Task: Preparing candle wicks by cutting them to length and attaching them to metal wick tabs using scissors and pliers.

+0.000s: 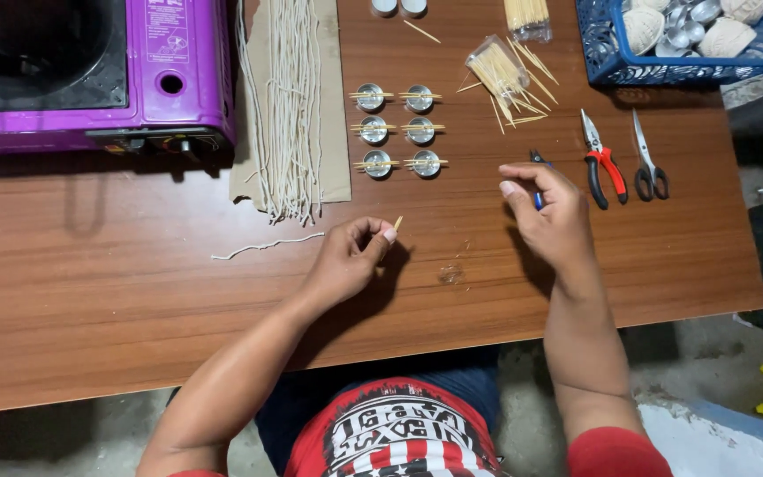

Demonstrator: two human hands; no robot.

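Observation:
My left hand (351, 256) rests on the wooden table (134, 283) and pinches a short toothpick (396, 223) between thumb and fingers. My right hand (551, 212) hovers to the right with fingers loosely curled and nothing visible in them, just in front of a blue-handled tool (537, 193). Beyond both hands stand several small metal cups (397, 130) in two columns, each with toothpicks laid across its rim. A loose white wick string (267, 245) lies left of my left hand.
A bundle of white wick strings (289, 106) lies on brown paper. A purple portable gas stove (90, 71) sits at the back left. Toothpicks spill from a clear bag (501, 75). Red-handled pliers (602, 163), scissors (648, 168) and a blue basket (691, 35) are at right.

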